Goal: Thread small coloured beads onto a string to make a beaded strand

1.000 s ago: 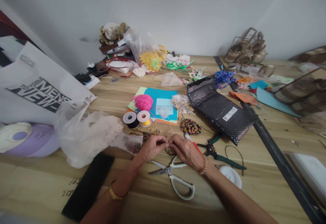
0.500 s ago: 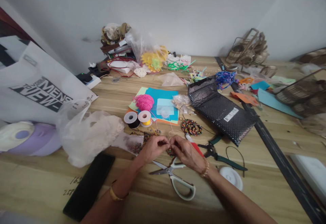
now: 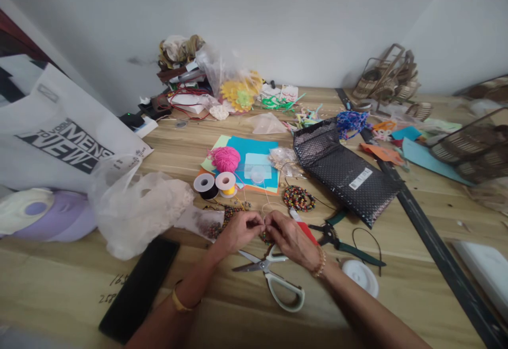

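My left hand (image 3: 243, 228) and my right hand (image 3: 291, 237) meet above the table, fingertips pinched close together. Between them runs a thin pale cord (image 3: 265, 206), which leads up toward a small clear spool (image 3: 257, 174). Colourful beads (image 3: 265, 237) show just below the fingertips; how they join the cord is hidden. Open-bladed scissors (image 3: 264, 267) with white handles lie right under my hands. Left of my fingers, more beads spill from a clear bag (image 3: 202, 221). A coiled strand of beads (image 3: 298, 199) rests beyond my right hand.
Black and yellow thread spools (image 3: 204, 184) stand by a pink yarn ball (image 3: 225, 158) on coloured paper (image 3: 254, 148). To the right lie green-handled pliers (image 3: 329, 233), a white round lid (image 3: 360, 278) and a black bubble mailer (image 3: 347, 174). A black phone-like slab (image 3: 138, 291) lies left.
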{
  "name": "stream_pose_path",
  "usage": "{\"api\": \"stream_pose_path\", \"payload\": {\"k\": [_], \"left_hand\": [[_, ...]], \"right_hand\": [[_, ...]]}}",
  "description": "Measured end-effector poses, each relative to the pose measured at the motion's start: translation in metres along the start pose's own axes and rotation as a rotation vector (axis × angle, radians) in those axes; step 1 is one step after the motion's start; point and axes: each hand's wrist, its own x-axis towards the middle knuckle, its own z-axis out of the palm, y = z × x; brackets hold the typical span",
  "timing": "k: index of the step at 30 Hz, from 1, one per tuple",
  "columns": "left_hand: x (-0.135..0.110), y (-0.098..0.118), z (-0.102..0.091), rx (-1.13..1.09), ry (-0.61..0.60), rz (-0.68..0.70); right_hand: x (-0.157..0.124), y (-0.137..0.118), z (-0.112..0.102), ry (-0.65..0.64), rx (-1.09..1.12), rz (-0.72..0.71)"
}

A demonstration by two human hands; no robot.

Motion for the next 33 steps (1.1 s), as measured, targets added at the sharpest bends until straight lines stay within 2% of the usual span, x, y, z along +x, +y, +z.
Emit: {"api": "stream_pose_path", "payload": {"k": [5,13,20,26,33], "left_hand": [[-0.001,0.001,0.002,0.008,0.028,-0.011],[0.002,-0.001,-0.002,-0.267,-0.046,-0.134],[0.001,0.0,-0.006,-0.344,-0.062,-0.168],[0.001,0.0,-0.005,-0.389,-0.046,-0.181],[0.001,-0.001,-0.006,-0.43,-0.055,-0.179]], "right_hand": [[-0.002,0.001,0.006,0.041,0.0,0.024],[-0.002,0.0,0.01,0.087,0.023,0.049],[-0.003,-0.002,0.011,0.085,0.041,0.041],[-0.005,-0.002,0.014,0.126,-0.09,-0.05],[-0.009,0.0,0.019,0.086,-0.321,-0.117]]}}
